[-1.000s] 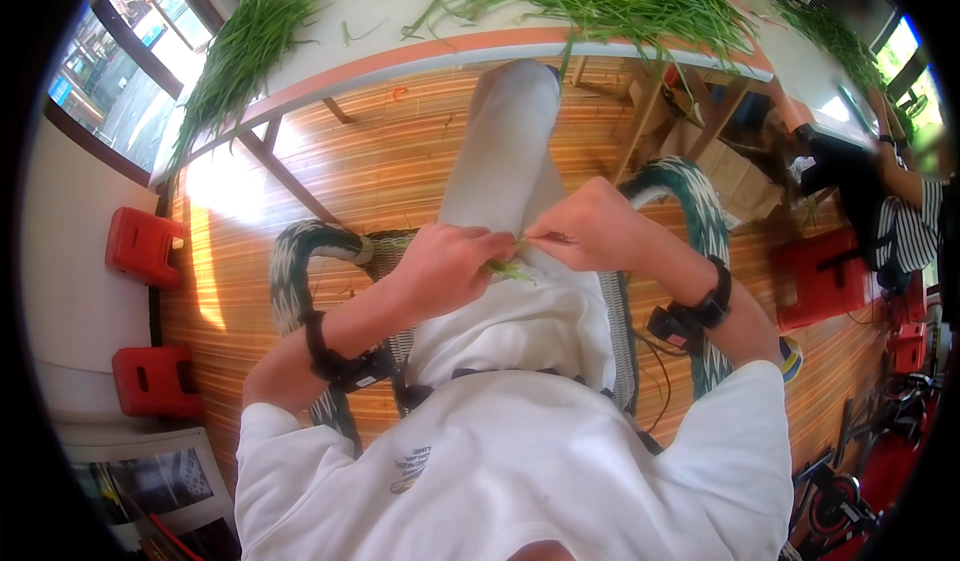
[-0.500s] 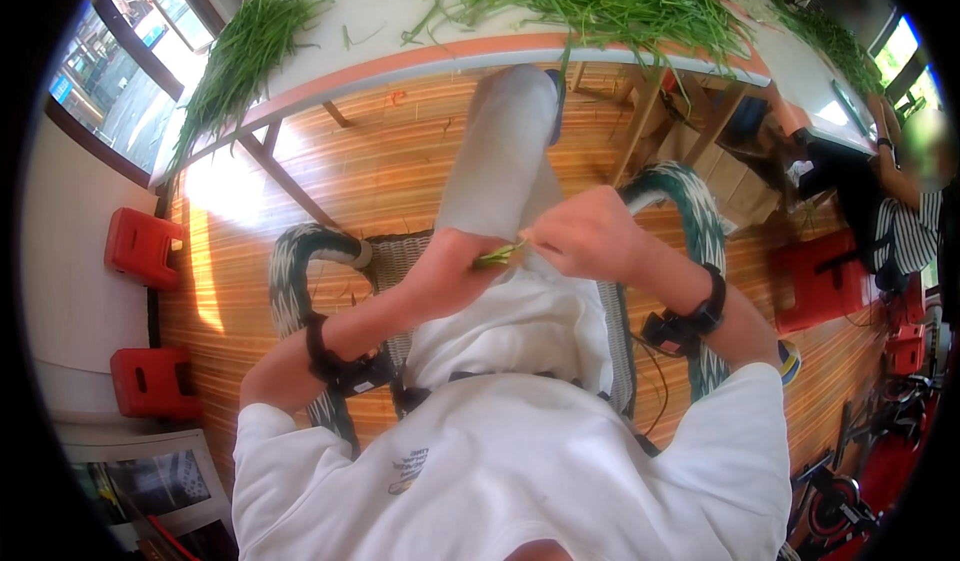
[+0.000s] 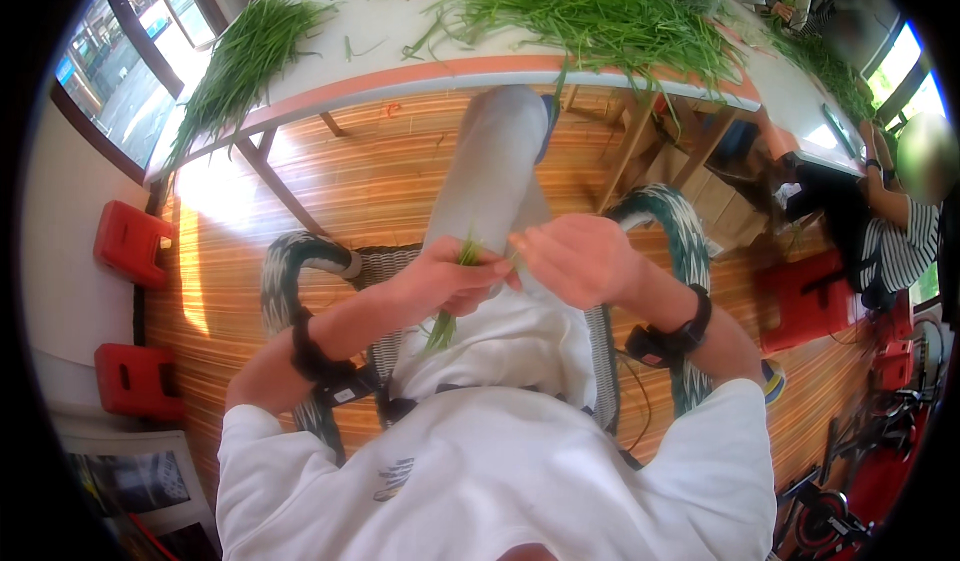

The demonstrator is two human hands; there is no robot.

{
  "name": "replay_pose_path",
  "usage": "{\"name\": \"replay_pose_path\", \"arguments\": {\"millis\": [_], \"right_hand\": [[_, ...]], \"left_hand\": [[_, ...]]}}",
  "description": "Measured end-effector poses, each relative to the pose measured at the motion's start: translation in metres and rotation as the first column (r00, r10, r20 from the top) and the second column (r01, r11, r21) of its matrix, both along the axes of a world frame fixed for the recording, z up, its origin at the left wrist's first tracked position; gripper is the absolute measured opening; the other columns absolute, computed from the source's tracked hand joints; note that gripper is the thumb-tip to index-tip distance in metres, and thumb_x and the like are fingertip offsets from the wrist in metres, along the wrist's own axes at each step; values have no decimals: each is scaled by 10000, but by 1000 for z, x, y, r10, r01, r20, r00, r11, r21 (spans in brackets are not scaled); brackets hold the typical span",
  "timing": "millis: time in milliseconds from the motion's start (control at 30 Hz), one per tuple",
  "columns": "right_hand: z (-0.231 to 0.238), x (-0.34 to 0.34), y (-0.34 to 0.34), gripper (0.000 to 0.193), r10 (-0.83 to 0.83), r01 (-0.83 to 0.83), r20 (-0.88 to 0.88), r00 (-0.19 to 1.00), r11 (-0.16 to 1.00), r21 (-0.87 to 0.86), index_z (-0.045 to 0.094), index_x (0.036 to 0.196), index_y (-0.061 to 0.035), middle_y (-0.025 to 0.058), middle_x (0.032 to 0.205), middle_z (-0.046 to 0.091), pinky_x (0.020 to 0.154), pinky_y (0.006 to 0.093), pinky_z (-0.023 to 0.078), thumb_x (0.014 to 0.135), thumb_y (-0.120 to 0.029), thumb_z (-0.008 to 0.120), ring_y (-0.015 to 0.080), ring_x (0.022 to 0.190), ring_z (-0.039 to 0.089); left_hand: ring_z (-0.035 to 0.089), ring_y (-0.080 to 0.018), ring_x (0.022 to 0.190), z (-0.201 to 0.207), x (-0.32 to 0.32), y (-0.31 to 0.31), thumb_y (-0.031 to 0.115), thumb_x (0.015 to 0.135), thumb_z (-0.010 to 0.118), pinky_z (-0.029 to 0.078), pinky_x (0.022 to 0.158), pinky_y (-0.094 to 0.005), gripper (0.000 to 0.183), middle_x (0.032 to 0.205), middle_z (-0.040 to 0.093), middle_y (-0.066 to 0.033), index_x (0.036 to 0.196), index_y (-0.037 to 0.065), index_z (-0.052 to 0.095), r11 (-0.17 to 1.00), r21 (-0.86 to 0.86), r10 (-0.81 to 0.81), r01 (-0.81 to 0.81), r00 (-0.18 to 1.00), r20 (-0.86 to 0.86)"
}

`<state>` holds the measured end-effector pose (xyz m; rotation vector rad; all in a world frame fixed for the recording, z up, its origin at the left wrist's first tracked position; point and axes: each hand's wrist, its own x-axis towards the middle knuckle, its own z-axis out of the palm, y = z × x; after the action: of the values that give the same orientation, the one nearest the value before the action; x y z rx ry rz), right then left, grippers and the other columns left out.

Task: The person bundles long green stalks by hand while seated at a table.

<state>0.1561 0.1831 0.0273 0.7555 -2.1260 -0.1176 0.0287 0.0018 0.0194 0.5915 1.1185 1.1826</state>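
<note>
Currently, slim green blades [image 3: 440, 330], hidden midway, are being gripped near centre towards seven o'clock by the fingers of the left hand [image 3: 448, 279]; the right hand [image 3: 578, 258]'s hold cannot be told. At twelve, grassy heaps [image 3: 600, 23] are being carried by the desk [image 3: 400, 84].

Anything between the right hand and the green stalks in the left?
Only the fingers of the left hand, wrapped around the middle of the green stalks, partly on the side facing the right hand. No other object visible between.
</note>
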Motion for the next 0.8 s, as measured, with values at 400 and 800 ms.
{"name": "replay_pose_path", "arguments": {"millis": [400, 800], "right_hand": [[1, -7, 8, 175, 120, -87, 128, 984, 967, -241, 644, 886, -39, 56, 772, 635, 527, 270, 494, 719, -19, 692, 180, 612, 620], [17, 2, -8, 212, 298, 214, 549, 781, 698, -683, 620, 910, -60, 61, 703, 643, 567, 256, 489, 710, -9, 668, 175, 627, 658]], "left_hand": [[277, -41, 455, 2, -5, -3, 214, 953, 518, 201, 428, -229, 235, 538, 330, 68, 901, 13, 627, 988, 154, 1, 16, 994, -112], [262, -32, 449, 13, -8, -9, 183, 922, 547, 183, 436, -230, 212, 511, 329, 71, 865, 13, 660, 984, 179, 72, -6, 928, -365]]}}
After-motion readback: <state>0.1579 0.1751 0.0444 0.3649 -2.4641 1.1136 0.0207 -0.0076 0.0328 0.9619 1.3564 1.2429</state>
